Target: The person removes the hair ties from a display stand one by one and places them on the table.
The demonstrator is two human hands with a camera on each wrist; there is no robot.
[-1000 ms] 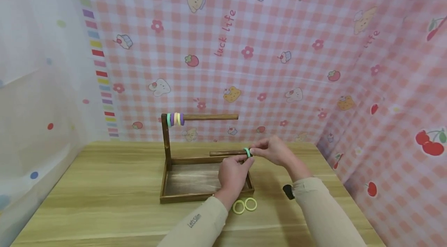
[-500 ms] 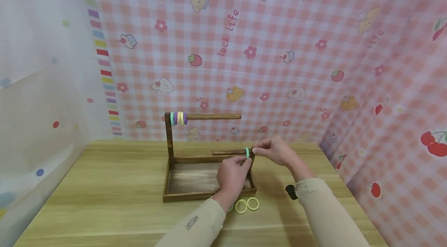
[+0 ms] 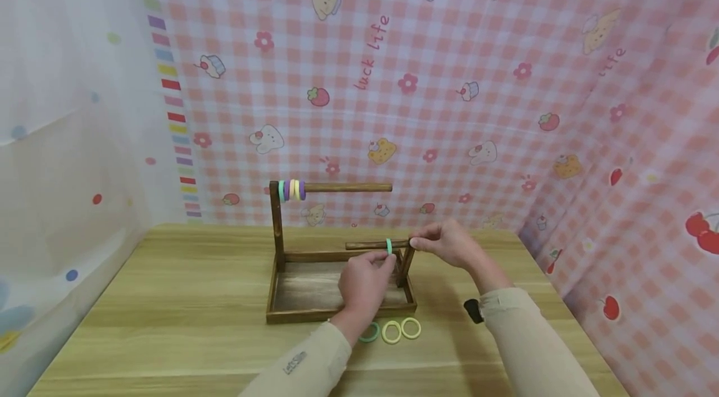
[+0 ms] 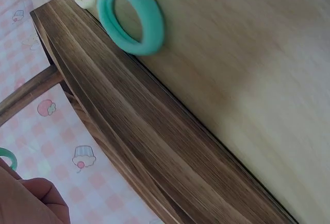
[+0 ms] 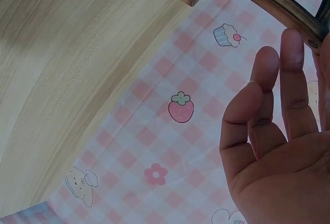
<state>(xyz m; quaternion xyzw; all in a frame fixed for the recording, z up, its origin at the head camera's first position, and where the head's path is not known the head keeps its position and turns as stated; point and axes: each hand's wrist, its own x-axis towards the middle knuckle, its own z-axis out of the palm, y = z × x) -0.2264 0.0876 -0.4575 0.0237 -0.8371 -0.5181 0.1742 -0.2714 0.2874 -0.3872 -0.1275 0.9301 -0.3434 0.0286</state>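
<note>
Far left, a pale spotted cloth [image 3: 84,135]. Wooden rack on the table [image 3: 168,309]: tall post [image 3: 278,228] at the left end of the tray [image 3: 271,297], upper rod [image 3: 348,187] running right from its top. Stacked rings [image 3: 293,190] sit on that rod against the post: green, purple, peach, yellow, purple. Left hand [image 3: 361,284] over the tray, its grip pinching a green ring [image 3: 389,246] between thumb and forefinger; ring upright around the lower rod [image 3: 365,246], clear of both rod ends. Below, in front of the tray, a loose green ring [image 3: 369,333], partly covered by the left wrist, then two yellow rings [image 3: 411,328] lying flat, close together. Short post [image 3: 406,264] carries the lower rod. Right hand [image 3: 449,246] has fingertips at the post's top; whether its grip pinches or only touches, cannot tell. Pink checked cloth [image 3: 359,122] behind.
</note>
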